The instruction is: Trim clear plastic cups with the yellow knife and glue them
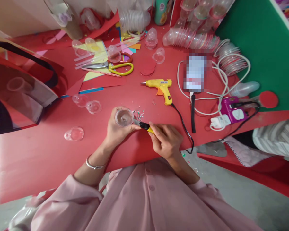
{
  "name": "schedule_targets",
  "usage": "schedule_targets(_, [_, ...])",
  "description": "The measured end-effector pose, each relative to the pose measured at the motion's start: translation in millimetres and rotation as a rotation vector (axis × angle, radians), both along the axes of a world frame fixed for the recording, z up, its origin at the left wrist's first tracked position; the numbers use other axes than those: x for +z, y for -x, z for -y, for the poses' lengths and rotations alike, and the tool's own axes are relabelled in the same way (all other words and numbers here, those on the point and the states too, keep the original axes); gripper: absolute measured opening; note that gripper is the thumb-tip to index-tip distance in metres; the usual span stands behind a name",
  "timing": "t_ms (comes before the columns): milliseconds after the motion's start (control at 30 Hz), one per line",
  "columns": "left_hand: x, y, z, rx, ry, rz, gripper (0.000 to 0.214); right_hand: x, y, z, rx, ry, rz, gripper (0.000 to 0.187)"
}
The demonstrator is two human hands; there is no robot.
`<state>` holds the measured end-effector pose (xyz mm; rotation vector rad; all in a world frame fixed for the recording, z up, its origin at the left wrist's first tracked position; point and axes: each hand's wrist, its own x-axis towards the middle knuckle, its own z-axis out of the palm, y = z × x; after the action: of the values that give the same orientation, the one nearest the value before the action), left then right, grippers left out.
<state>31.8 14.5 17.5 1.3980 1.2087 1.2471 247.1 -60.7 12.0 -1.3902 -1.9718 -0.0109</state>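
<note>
My left hand [115, 128] is wrapped round a small clear plastic cup [124, 117], its open mouth facing up at me. In my right hand [167, 139] is a yellow and black utility knife [144, 126], and its blade meets the right side of the cup's rim. Small whitish shavings [139, 114] lie on the table just beyond the cup. A yellow hot glue gun [162, 88] rests on its side beyond my right hand. Left of my left hand lie more clear plastic cups, one [74, 133] nearest the front and another [93, 106] behind.
Scissors [110, 66] lie on coloured paper on the red table [38, 160]. Stacked clear cups [192, 39] line the back. A phone [195, 73], looped white cable and purple power strip [233, 110] sit to the right. A bag [21, 96] stands left. Another person's striped sleeve [276, 138] shows at right.
</note>
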Motion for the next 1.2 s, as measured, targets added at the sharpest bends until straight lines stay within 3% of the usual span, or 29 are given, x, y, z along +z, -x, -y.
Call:
schedule_targets(1033, [1.6, -3.1, 4.2, -0.009, 0.027, -0.006, 0.06, -0.9, 2.6, 1.5, -0.04, -0.016, 0.034, 0.048])
schedule_targets(1200, [3.4, -6.9, 6.3, 0.004, 0.033, -0.041, 0.057, -1.0, 2.6, 1.7, -0.078, -0.012, 0.066, 0.059])
